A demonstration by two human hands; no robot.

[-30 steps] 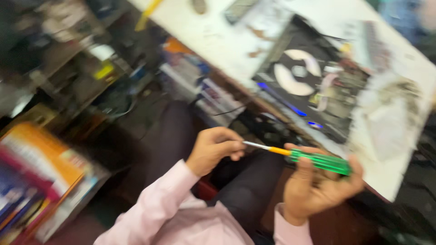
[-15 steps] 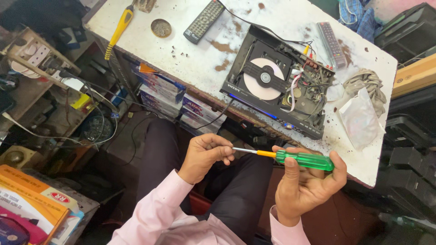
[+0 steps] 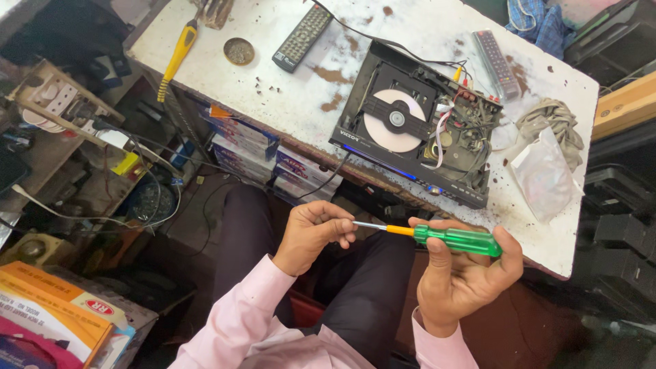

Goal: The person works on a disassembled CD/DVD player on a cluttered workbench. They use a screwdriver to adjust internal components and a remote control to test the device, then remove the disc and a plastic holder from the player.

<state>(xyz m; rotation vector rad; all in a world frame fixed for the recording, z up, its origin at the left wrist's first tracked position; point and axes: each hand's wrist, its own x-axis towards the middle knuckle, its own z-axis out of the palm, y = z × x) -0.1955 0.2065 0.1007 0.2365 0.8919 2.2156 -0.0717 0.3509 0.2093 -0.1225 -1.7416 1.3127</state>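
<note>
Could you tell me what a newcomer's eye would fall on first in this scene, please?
Probably the green-handled screwdriver low in the middle, its handle in the right hand, its metal tip pinched by the left hand. Next, the opened disc player on the white table above, a silver disc exposed.

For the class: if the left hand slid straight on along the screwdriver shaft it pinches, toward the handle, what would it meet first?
The left hand pinches the shaft tip of the screwdriver. Sliding along it, it would first meet the orange collar and green handle, then the right hand gripping that handle. Nothing else lies between them.
</note>
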